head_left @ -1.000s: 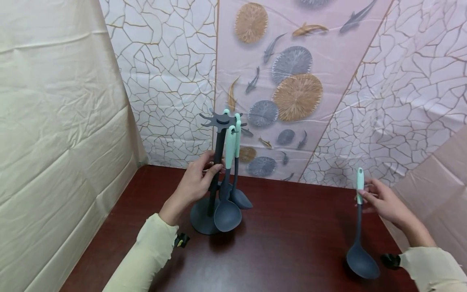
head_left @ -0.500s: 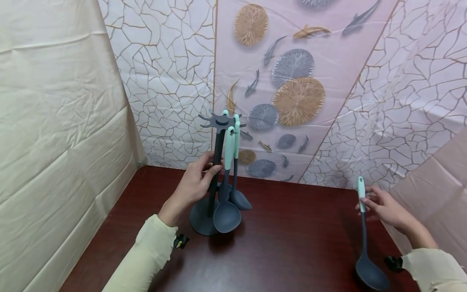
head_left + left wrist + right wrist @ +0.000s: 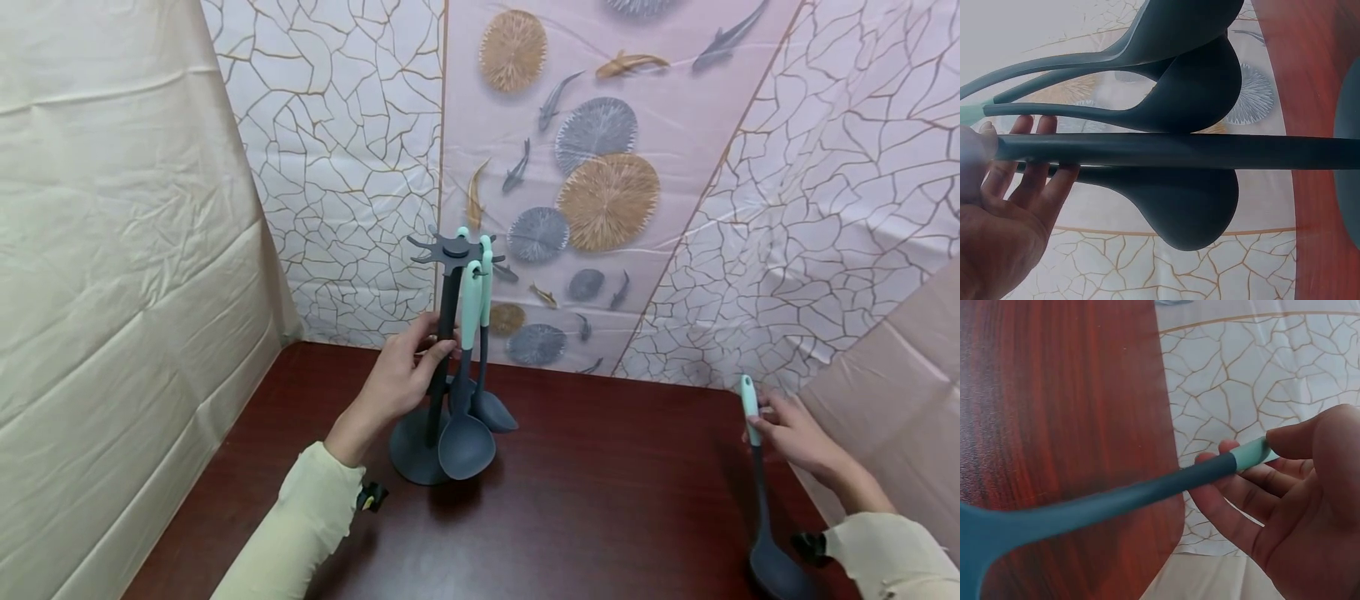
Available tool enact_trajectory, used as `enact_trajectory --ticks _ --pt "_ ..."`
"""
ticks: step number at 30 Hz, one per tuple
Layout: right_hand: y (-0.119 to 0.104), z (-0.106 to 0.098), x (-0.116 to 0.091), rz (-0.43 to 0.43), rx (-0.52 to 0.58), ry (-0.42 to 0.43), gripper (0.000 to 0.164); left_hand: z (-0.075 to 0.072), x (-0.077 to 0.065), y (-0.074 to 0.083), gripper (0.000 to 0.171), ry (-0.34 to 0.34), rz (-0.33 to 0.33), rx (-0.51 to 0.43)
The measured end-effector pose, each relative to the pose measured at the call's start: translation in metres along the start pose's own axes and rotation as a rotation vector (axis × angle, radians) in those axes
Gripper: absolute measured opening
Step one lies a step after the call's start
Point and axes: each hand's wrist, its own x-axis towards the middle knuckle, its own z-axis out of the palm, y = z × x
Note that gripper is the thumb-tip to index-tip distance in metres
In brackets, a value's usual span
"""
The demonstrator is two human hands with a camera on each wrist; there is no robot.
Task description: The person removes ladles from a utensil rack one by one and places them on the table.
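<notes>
My left hand [image 3: 393,375] holds the dark pole of a utensil stand [image 3: 448,312], thumb on one side and fingers behind it. From the stand's clawed top hang a ladle [image 3: 467,446] with a mint handle, a second dark-bowled utensil [image 3: 495,410] behind it, and another mostly hidden one. The left wrist view shows the fingers [image 3: 1038,181] around the pole, with dark bowls on both sides. At the far right, my right hand [image 3: 802,437] pinches another ladle [image 3: 761,500] by its mint handle [image 3: 1250,454]. Its bowl hangs low at the front right, partly cut off by the frame.
The dark red wooden table [image 3: 600,483] runs between the two hands. A patterned cloth backdrop [image 3: 360,167] rises behind it, and cream cloth [image 3: 135,292] stands along the left side.
The ladle in my right hand has moved right and nearer to me, its handle now tilting left at the top. My left hand and the stand stay where they were.
</notes>
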Motion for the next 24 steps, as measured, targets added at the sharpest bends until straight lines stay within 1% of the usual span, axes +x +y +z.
enact_trajectory --ticks 4,11,14,17,21,24 --pt "0.004 0.006 -0.003 -0.004 -0.012 -0.008 0.030 0.000 -0.001 -0.001 0.024 0.001 0.007 -0.010" --pt "0.008 0.010 -0.006 0.028 -0.001 -0.032 0.025 -0.001 -0.002 -0.002 0.024 0.000 0.001 -0.010" --pt "0.011 0.010 -0.005 0.040 -0.007 -0.044 0.026 -0.001 -0.002 -0.001 0.025 0.000 -0.004 -0.008" --pt "0.015 0.012 -0.004 0.054 -0.016 -0.048 0.030 -0.001 -0.002 -0.001 0.024 -0.001 -0.003 -0.006" --pt "0.021 0.015 -0.002 0.049 -0.030 -0.049 0.032 -0.001 -0.001 -0.002 0.023 -0.003 0.005 -0.009" --pt "0.026 0.016 -0.001 0.036 -0.046 -0.045 0.030 -0.002 -0.001 -0.001 0.024 -0.005 0.010 -0.015"
